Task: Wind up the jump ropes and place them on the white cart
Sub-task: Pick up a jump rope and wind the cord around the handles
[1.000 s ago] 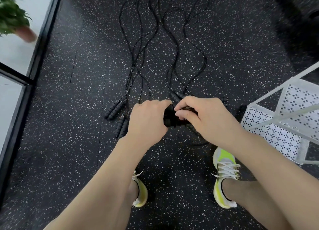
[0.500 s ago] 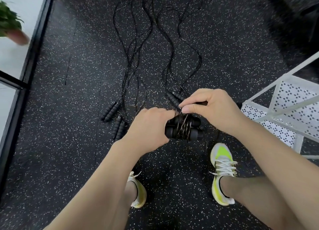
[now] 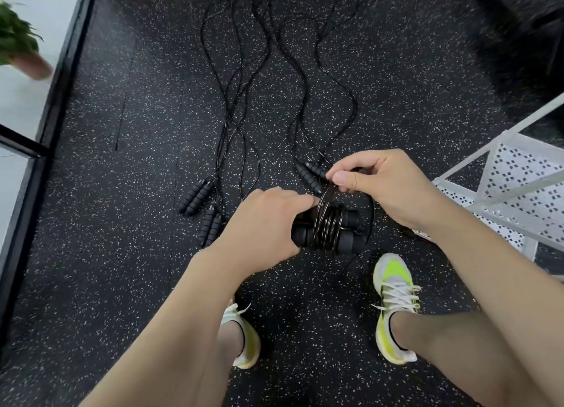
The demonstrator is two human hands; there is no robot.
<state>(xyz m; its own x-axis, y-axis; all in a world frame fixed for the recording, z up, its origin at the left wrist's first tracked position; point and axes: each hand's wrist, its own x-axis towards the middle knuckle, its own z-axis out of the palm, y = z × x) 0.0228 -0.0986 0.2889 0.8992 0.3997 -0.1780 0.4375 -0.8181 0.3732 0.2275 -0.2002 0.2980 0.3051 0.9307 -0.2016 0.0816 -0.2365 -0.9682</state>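
Left hand (image 3: 262, 223) grips paired black foam handles (image 3: 351, 238) held above floor, glossy black cord coils (image 3: 328, 226) wrapped round their middle. Right hand (image 3: 378, 183) pinches cord loop just above coils. Three more jump ropes on floor (image 3: 122, 254) ahead: ribbed handle pairs (image 3: 197, 196), (image 3: 210, 225), (image 3: 309, 174), thin cords (image 3: 241, 80) trailing away in wavy lines. White cart (image 3: 518, 193), perforated metal, close at right. Floor black speckled rubber. Potted plant (image 3: 18, 46) far left. Yellow-white sneakers (image 3: 395, 299) below.
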